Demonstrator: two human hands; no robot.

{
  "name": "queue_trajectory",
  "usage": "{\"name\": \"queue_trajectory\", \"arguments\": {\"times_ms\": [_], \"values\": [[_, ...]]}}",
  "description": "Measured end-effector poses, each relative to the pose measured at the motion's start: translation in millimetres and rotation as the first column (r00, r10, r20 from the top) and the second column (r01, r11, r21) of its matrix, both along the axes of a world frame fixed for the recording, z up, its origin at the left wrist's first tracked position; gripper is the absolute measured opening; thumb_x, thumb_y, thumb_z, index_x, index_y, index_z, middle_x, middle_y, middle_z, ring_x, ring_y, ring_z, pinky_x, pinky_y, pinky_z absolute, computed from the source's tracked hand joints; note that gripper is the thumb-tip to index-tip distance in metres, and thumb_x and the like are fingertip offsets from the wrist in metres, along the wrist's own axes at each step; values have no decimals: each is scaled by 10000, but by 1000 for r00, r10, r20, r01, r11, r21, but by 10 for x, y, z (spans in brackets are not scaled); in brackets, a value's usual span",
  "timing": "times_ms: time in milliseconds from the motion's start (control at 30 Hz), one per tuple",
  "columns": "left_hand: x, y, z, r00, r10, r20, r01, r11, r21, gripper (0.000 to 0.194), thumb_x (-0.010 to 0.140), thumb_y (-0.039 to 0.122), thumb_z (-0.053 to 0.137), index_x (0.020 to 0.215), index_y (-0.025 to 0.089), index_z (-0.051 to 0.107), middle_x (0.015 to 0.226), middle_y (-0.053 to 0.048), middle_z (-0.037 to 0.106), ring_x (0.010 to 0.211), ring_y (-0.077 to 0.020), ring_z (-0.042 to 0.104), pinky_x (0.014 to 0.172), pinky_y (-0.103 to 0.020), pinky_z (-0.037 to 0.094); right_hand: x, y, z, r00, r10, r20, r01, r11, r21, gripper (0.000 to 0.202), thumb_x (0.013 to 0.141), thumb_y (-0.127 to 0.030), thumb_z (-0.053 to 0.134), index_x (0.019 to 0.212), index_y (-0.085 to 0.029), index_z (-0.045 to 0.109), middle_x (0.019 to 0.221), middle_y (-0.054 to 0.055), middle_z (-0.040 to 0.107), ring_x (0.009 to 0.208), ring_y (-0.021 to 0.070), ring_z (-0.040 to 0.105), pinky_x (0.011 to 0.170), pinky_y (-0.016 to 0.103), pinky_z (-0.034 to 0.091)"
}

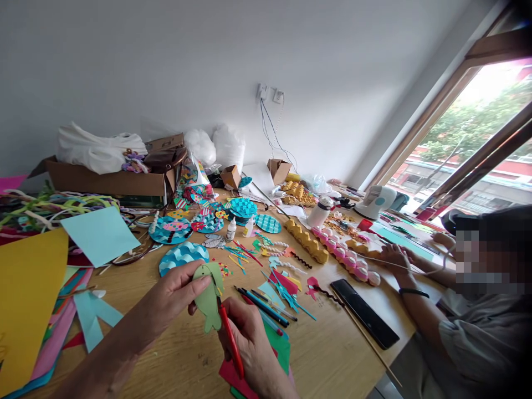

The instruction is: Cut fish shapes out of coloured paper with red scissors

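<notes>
My left hand [177, 288] pinches a green paper fish [206, 302] by its upper part, with a drawn eye showing near the thumb. In my right hand [251, 341] is a pair of red-handled scissors [230, 341], their blades up against the fish's right edge. A flap of the same green paper sticks out beside the blades. How far the blades are apart is hard to see. Beyond my hands lies a blue wavy paper disc [183, 258]. Several pens [270, 307] rest just right of the fish.
Coloured paper sheets [31, 299] pile up at the left. Glue bottles [231, 229], painted egg-carton strips [305, 241], a black phone [364, 313] and a wooden stick [374, 349] lie on the table. At the right, another person [482, 310] works with both hands.
</notes>
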State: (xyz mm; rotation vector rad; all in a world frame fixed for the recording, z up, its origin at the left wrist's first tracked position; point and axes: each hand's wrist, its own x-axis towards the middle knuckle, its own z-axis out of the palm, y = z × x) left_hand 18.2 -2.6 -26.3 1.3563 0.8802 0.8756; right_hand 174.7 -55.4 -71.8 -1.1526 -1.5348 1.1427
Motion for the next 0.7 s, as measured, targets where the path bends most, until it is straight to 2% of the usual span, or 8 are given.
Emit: {"name": "queue_trajectory", "arguments": {"times_ms": [133, 300, 400, 700], "values": [[2, -10, -28, 999, 41, 3, -41, 998, 43, 254, 746, 448, 634, 656, 213, 598, 566, 53, 508, 542, -120, 427, 501, -213, 384, 6, -12, -19, 1000, 26, -15, -26, 1000, -2, 485, 918, -590, 474, 658, -181, 451, 573, -44, 379, 547, 97, 320, 482, 214, 246], [-11, 26, -73, 999, -29, -17, 30, 997, 65, 261, 770, 444, 605, 652, 212, 582, 560, 61, 491, 529, -115, 422, 491, -209, 376, 11, -19, -25, 998, 49, -39, -50, 999, -22, 435, 946, -537, 464, 712, -173, 505, 586, -42, 419, 550, 94, 356, 490, 202, 271], [-1, 34, -89, 999, -30, -17, 31, 997, 71, 260, 773, 452, 591, 675, 211, 581, 563, 65, 483, 525, -112, 413, 485, -207, 367, 12, -29, -27, 998, 48, -35, -48, 999, -21, 408, 946, -508, 484, 715, -173, 512, 581, -46, 423, 533, 87, 358, 484, 197, 272], [46, 10, -46, 997, 26, -73, -19, 996, 85, 245, 743, 438, 575, 659, 213, 524, 534, 90, 417, 506, -103, 356, 485, -215, 336, 11, -28, -8, 990, 66, -127, -77, 993, -85, 356, 919, -460, 530, 701, -182, 491, 563, -55, 426, 482, 81, 385, 437, 174, 300]]}}
